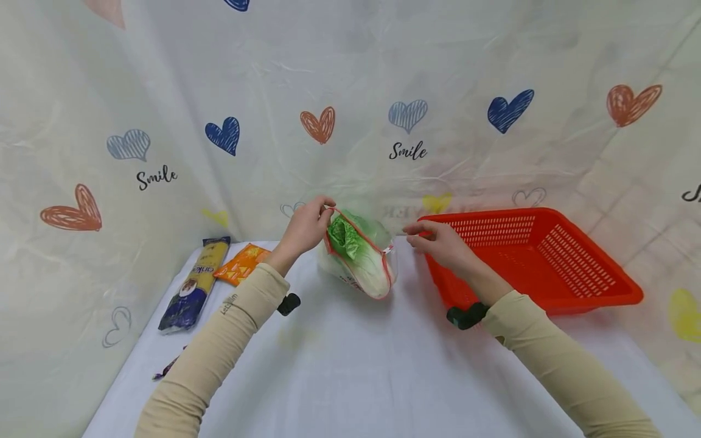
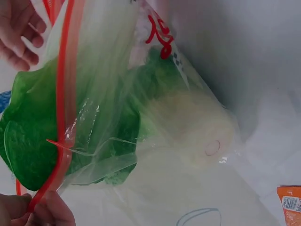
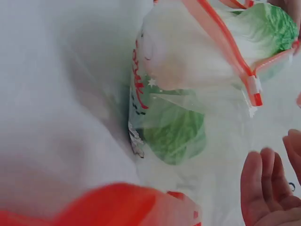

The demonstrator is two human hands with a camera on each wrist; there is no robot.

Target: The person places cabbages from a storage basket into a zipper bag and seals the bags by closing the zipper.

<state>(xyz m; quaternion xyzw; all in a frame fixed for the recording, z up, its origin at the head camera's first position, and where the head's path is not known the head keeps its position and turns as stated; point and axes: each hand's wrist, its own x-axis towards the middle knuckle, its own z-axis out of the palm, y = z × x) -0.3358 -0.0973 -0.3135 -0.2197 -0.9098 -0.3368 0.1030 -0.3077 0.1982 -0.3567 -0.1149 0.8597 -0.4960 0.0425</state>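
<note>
A clear zip bag (image 1: 361,285) with a red zip edge stands at the back of the table, its mouth gaping. Inside it lies a napa cabbage (image 1: 368,263), green leaves toward the left hand, pale stem end toward the right; another cabbage (image 2: 188,127) shows through the plastic in the left wrist view. My left hand (image 1: 311,226) pinches the bag's red edge at its left corner between thumb and fingers. My right hand (image 1: 440,243) hovers to the right of the bag, fingers loosely bent, apart from it and holding nothing.
A red plastic basket (image 1: 558,301) stands at the right, close under my right forearm. At the left lie a blue and gold packet (image 1: 194,280), an orange packet (image 1: 241,263) and a small dark wrapped item (image 1: 171,366). A printed cloth (image 1: 350,73) hangs behind the table.
</note>
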